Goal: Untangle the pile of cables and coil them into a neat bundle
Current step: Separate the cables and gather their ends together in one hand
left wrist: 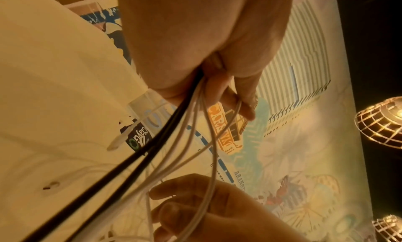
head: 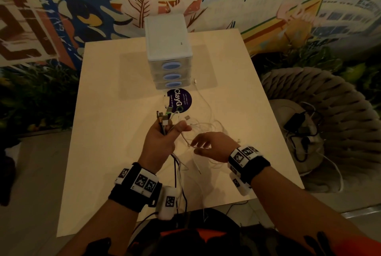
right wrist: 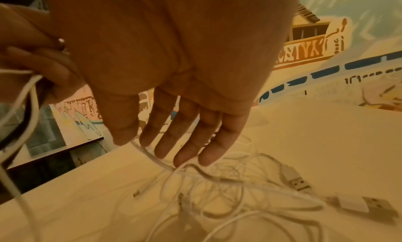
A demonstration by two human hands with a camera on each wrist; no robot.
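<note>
Cables (head: 203,130), white and tangled, lie loose; left hand (head: 162,138) grips several, right hand (head: 212,146) spread.

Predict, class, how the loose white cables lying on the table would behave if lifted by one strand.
The white cables look thin and lie in overlapping loops, so they would probably droop limply. One strand would likely drag its neighbours along. The plugs may swing or snag.

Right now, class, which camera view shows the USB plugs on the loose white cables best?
The right wrist view: two USB plugs lie large and close on the table, metal ends visible. The head view shows one only as a tiny pale tip beyond the left hand. The left wrist view shows none clearly.
</note>
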